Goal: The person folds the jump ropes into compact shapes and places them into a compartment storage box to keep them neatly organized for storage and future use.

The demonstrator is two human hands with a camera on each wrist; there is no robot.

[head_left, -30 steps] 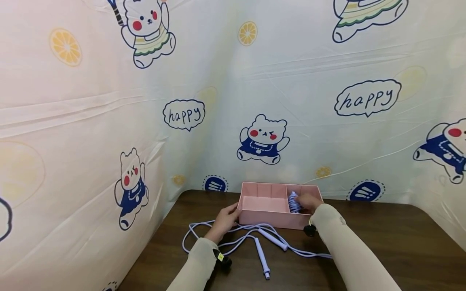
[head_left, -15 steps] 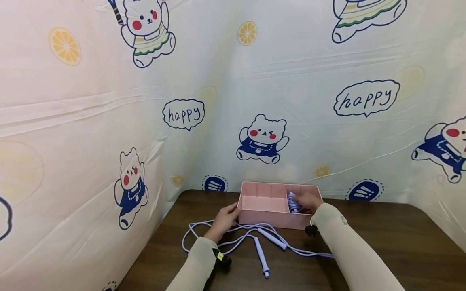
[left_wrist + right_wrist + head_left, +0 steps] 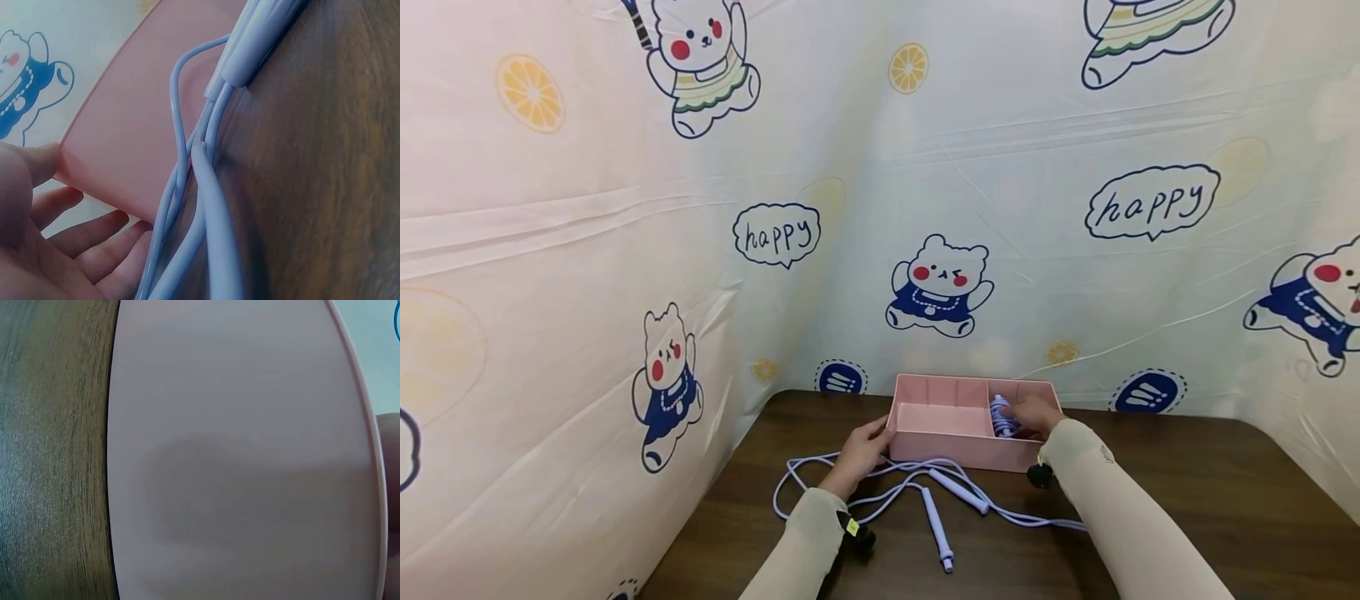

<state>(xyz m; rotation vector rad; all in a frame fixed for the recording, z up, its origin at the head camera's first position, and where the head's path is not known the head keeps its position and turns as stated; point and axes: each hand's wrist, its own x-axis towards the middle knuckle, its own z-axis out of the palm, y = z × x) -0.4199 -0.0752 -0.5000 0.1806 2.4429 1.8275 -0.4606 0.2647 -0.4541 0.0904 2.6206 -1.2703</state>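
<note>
A pink open-topped box (image 3: 966, 452) with two compartments stands near the table's far edge. In its right compartment sits a wound lilac jump rope (image 3: 1001, 418), leaning slightly. My right hand (image 3: 1033, 414) reaches into that compartment and holds the bundle at its right side; its fingertips are partly hidden. The right wrist view mostly shows the box's wall (image 3: 244, 419). My left hand (image 3: 859, 457) touches the box's left end, thumb at the corner and fingers extended along the side, as the left wrist view shows. A second jump rope (image 3: 937, 529) lies loose before the box, its two handles apart.
The dark wooden table (image 3: 1180, 492) extends to both sides of the box. A patterned curtain (image 3: 1030, 275) hangs right behind the table and along its left. The loose rope's cord runs under and beside my left wrist.
The wound rope's top has tipped slightly to the left, with my right hand staying on it. My left hand and the box keep their places.
</note>
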